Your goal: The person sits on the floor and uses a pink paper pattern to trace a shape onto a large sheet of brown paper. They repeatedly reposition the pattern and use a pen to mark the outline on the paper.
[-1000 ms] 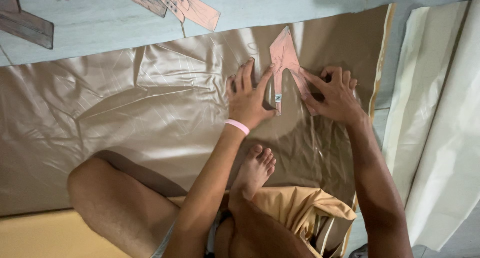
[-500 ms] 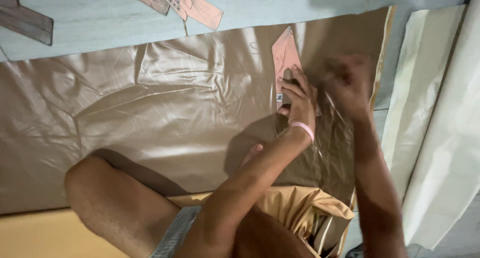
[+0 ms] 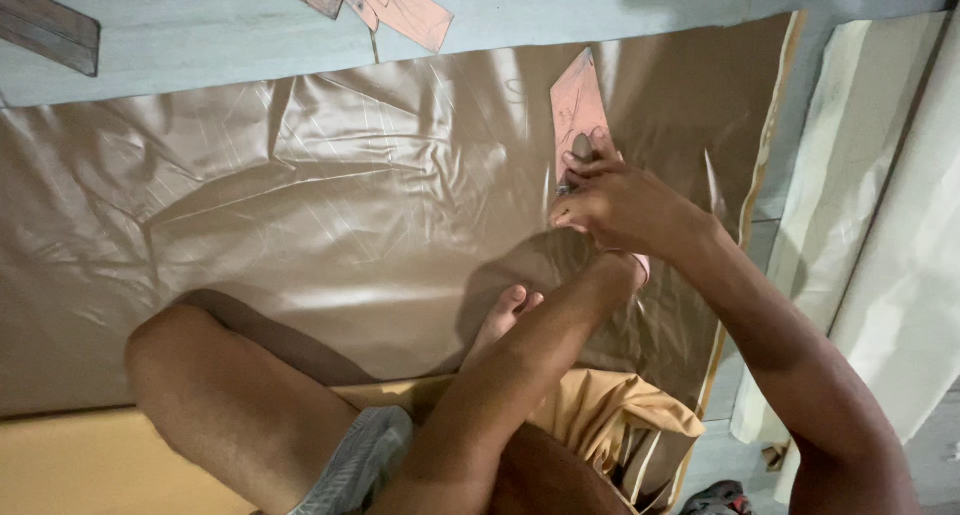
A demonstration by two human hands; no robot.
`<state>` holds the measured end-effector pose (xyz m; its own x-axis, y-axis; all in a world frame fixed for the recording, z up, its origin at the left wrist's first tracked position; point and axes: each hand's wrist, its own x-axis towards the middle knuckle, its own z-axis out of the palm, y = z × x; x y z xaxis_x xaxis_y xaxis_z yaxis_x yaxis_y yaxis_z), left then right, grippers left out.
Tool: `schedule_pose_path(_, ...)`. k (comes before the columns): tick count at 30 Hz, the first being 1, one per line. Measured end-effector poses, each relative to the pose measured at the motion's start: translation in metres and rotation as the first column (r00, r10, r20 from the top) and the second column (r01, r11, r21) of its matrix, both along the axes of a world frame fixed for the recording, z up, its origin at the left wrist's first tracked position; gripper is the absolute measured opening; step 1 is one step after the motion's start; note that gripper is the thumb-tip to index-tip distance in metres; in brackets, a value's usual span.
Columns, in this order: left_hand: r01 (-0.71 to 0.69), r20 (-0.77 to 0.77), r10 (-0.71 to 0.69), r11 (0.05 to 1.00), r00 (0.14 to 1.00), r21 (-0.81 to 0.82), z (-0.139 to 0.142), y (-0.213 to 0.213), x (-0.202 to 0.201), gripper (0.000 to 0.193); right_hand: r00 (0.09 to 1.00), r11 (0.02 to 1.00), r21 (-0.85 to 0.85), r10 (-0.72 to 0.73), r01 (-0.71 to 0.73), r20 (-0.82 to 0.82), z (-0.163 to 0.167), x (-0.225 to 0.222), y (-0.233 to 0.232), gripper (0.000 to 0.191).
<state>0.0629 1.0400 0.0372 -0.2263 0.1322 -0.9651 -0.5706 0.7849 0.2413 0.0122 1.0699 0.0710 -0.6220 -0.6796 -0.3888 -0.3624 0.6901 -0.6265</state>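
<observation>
A pink paper pattern piece [image 3: 577, 110] lies flat on shiny tan fabric [image 3: 330, 215], near the fabric's far right part, with its narrow point aimed away from the person. The right hand [image 3: 625, 210] is laid over the pattern's near end, fingers curled and drawn together around a thin dark marker or pen [image 3: 570, 170]; the tip appears to touch at the pattern's left edge. The left hand is almost wholly hidden under the right hand and wrist, so whether its fingers are spread or pinched cannot be told; only the left forearm [image 3: 520, 355] and a bit of pink band [image 3: 641, 267] at the wrist are seen.

The step in hand is judged to be tracing along the pattern edge onto the fabric. For a clean line, the pattern should be pressed flat close to the tip, and the tip kept snug against the paper edge. The fabric looks slick and creased, so wrinkles beside the pattern should be smoothed out and drag kept light, or the paper may slide.

More pink and grey pattern pieces [image 3: 400, 0] lie on the pale floor [image 3: 200, 45] beyond the fabric, well apart. A bare foot [image 3: 505, 315] rests on the fabric near the forearm. Cream cloth [image 3: 880, 205] is stacked at the right.
</observation>
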Motion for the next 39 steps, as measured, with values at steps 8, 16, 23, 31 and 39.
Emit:
schedule_pose_path(8,0.503,-0.354,-0.488,0.862,0.797,-0.057,0.002,-0.023,-0.003,0.066,0.957,0.992,0.073,0.119,-0.103,-0.265,0.001,-0.004,-0.005,0.022)
schedule_pose_path(16,0.625,-0.316,-0.944,0.193,-0.091,-0.756,0.019,-0.036,-0.027,0.106,0.825,0.961,-0.163,-0.275,0.223,-0.494,-0.014,-0.065,0.014,0.018)
schedule_pose_path(23,0.599,-0.337,-0.937,0.22,-0.089,-0.77,-0.011,-0.037,-0.014,0.105,0.836,0.957,-0.173,-0.288,0.232,-0.468,-0.011,-0.071,0.025,0.025)
schedule_pose_path(31,0.738,-0.556,-0.82,0.459,0.137,-0.495,-0.006,-0.059,-0.021,0.054,0.768,0.892,-0.107,-0.434,0.439,-0.472,-0.026,-0.073,0.051,0.014)
schedule_pose_path(39,0.632,-0.84,-0.49,0.733,0.233,-0.252,-0.02,-0.101,-0.031,0.05,0.781,0.9,-0.135,-0.428,0.415,-0.455,0.004,0.031,0.054,0.031)
